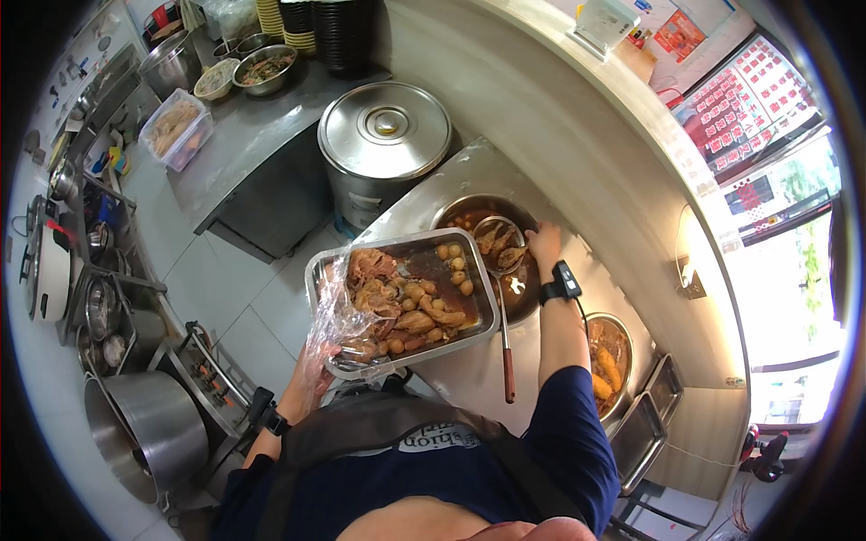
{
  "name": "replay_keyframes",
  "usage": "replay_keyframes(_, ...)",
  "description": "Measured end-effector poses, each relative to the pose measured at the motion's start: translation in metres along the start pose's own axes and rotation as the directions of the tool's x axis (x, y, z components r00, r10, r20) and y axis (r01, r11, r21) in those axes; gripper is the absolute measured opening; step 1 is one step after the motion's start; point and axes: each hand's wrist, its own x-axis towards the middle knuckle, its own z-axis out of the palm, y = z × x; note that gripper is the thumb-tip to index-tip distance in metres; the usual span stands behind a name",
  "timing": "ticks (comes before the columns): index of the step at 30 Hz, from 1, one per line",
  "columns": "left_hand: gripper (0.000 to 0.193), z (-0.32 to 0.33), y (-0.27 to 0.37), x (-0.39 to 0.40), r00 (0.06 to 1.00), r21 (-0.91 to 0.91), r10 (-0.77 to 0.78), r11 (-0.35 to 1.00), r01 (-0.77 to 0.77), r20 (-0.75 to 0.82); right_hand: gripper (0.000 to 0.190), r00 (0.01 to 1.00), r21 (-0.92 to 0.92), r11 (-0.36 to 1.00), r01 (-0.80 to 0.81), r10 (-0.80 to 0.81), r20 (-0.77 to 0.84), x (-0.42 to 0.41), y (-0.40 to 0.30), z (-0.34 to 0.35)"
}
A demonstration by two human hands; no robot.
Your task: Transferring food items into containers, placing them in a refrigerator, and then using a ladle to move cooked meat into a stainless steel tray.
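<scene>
My left hand (316,372) grips the near left corner of a rectangular steel tray (489,291), through crumpled clear plastic wrap (328,324). Braised meat pieces (375,294) and small peeled eggs (458,264) lie in brown sauce inside it. The tray is held at the counter's edge, overlapping a round steel bowl (524,211) of dark broth. My right hand (545,242) is closed on that bowl's far right rim. A ladle (505,351) with a wooden handle rests in the bowl, braised pieces in its head; its handle reaches over the near rim.
A lidded steel stockpot (384,132) stands beyond the steel counter (467,379). Another bowl of food (629,351) and shallow trays (639,439) are at the right. A side counter (270,128) bears bowls and a plastic tub (177,128). A large pot (155,426) stands lower left.
</scene>
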Motion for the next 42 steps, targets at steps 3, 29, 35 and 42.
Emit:
replay_keyframes(3,0.039,-0.027,-0.023,0.035,0.991,-0.068,0.050,0.997,-0.041,0.126,0.042,0.993,0.260,0.963,0.077,-0.096,0.061,-0.011,-0.002,-0.023)
replay_keyframes(29,0.046,0.007,0.009,0.023,0.966,0.148,-0.027,0.989,-0.011,0.258,0.022,0.704,0.443,0.681,0.584,-0.696,0.142,-0.251,-0.160,-0.148)
replay_keyframes(35,0.048,0.012,0.011,0.020,0.923,0.123,-0.023,0.992,-0.026,0.384,0.020,0.718,0.407,0.679,0.610,-0.691,0.077,-0.263,-0.179,-0.146)
replay_keyframes(42,0.045,0.012,-0.004,0.030,0.947,0.039,-0.035,0.999,0.024,0.321,0.038,0.548,0.566,0.511,0.647,-0.828,0.122,-0.290,-0.199,-0.141)
